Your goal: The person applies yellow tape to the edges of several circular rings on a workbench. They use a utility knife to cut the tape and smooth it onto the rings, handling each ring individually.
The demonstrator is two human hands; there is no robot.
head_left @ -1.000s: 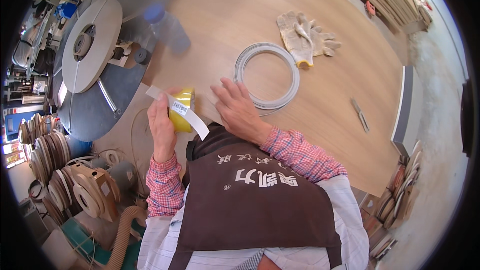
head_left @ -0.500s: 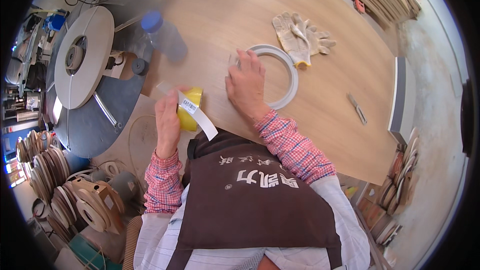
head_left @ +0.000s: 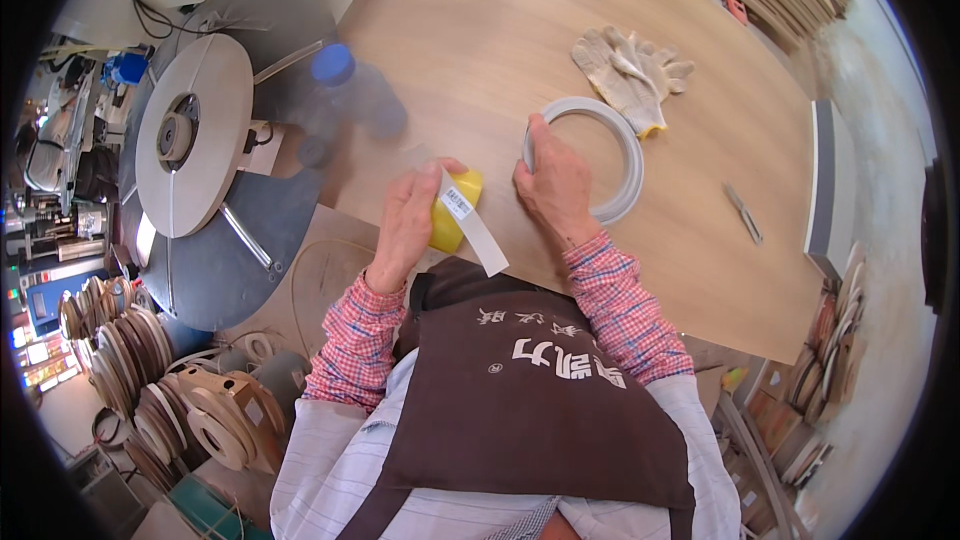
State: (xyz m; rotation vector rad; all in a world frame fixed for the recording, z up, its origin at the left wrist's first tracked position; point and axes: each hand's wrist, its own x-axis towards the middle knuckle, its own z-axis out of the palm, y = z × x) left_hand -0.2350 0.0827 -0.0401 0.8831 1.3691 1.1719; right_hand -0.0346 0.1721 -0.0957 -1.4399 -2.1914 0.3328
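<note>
My left hand [head_left: 402,225] is closed around a roll of yellow tape [head_left: 446,228] just above the table's near edge. A white strip [head_left: 484,242] with a barcode label lies slantwise across the roll, its lower end hanging free. To the right, my right hand [head_left: 560,185] grips the left side of a pale grey coil of edge banding [head_left: 633,165]. The rest of that ring shows on the wood-look table, and the fingertips partly hide behind the hand. Beyond the coil, a pair of off-white work gloves [head_left: 620,75] lies close to its far side.
A utility knife [head_left: 742,212] lies on the table [head_left: 700,280] at the right. At the left are a blue-capped clear bottle [head_left: 375,100] and a large round reel [head_left: 215,130] over a dark disc. Several banding coils [head_left: 125,340] are stacked at lower left. A grey-and-white panel [head_left: 825,190] stands at the right edge.
The view has shifted, moving the scene rightward. My left hand, with the tape roll and strip, has come nearer the coil. My right hand has shifted slightly along the coil's left side.
</note>
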